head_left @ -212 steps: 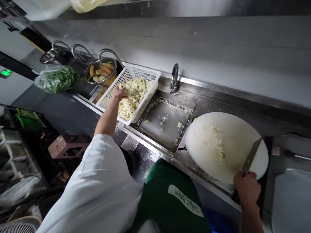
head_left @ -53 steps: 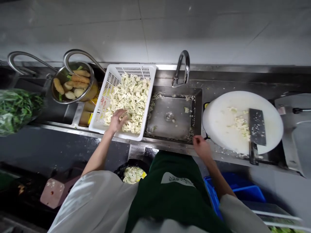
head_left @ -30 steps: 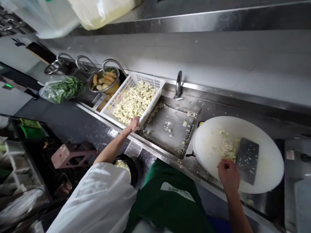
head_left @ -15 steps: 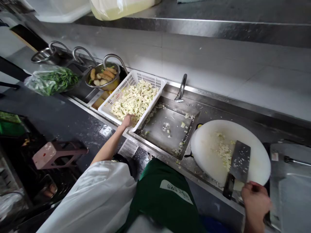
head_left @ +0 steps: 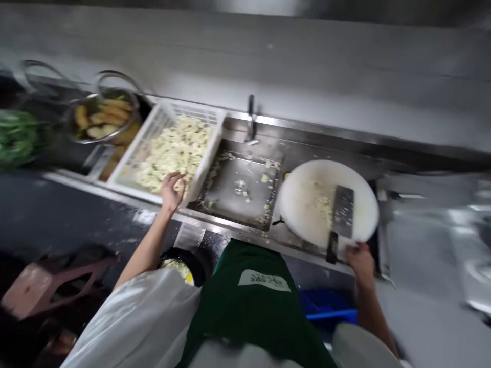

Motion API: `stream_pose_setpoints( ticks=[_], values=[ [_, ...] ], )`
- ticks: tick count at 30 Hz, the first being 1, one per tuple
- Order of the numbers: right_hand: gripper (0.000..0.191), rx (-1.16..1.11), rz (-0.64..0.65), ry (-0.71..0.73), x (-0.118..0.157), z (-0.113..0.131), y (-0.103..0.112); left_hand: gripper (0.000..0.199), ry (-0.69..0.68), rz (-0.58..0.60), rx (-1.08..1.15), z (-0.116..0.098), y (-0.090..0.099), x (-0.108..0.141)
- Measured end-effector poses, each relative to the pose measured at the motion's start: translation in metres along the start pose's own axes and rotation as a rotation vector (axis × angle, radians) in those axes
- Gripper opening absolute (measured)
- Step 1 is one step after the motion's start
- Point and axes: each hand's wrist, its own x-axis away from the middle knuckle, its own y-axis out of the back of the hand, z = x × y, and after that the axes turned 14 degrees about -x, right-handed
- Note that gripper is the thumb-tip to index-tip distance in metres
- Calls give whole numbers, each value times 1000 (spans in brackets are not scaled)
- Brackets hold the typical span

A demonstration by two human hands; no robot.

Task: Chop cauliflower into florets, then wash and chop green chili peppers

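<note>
Fingers of the left hand, left of centre in the frame, were parted and loosely bent over chopped cauliflower; no piece showed in them. The right hand's fingers, lower right, were curled and blurred by the near edge of a round white cutting board; whether they gripped it could not be told. Just left of them a cleaver lay on the board, its handle reaching past the near edge. The cauliflower lay heaped in a white slotted basket, beside the sink at mid-frame. The step in hand seemed to be sorting or levelling the pieces in the basket. More of it would call for the left fingers to close on cauliflower; cutting, for the right fingers to shift left onto the handle.
</note>
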Motion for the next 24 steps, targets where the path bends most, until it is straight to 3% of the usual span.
stream_pose_setpoints(
  ticks=[2,6,10,13,16,20,24],
  values=[
    [48,53,34,-108,5,14,-1,29,-80,-92,29,-20,-7,8],
    [46,148,-61,-68,6,33,-10,20,-115,-271,40,-55,-25,19],
    [47,147,60,-26,15,51,-27,21,-107,-325,144,-94,-40,40],
    [47,66,161,-42,17,57,-29,24,-161,-157,213,-136,-67,56],
    [50,-13,191,-60,10,50,-15,32,-217,32,302,-196,-103,66],
    [57,-17,96,-117,-12,39,10,43,-341,264,387,-291,-147,83],
    [43,34,102,-85,-22,55,4,65,-447,460,383,-364,-184,106]
  ],
)
